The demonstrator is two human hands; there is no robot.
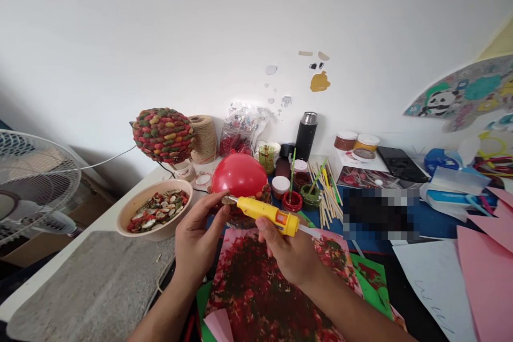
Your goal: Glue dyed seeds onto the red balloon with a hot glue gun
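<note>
My right hand (286,248) is closed around a yellow hot glue gun (266,214), a pale glue stick jutting from its back end. My left hand (200,235) pinches a small painted shell (227,200), which looks like a pistachio shell, at the gun's nozzle tip. Just behind both hands stands a red balloon (239,175), its lower part ringed with similar painted shells (262,197) and partly hidden by the gun and fingers. To the left, a beige bowl (122,219) holds many loose shells in red, green and brown.
A shell-covered ball (163,135) and twine spool (203,139) stand at the back. Open paint jars (310,197), wooden sticks (328,192) and a black flask (306,136) are right of the balloon. Paint-smeared paper (272,294) lies under my hands. A fan (36,181) stands left.
</note>
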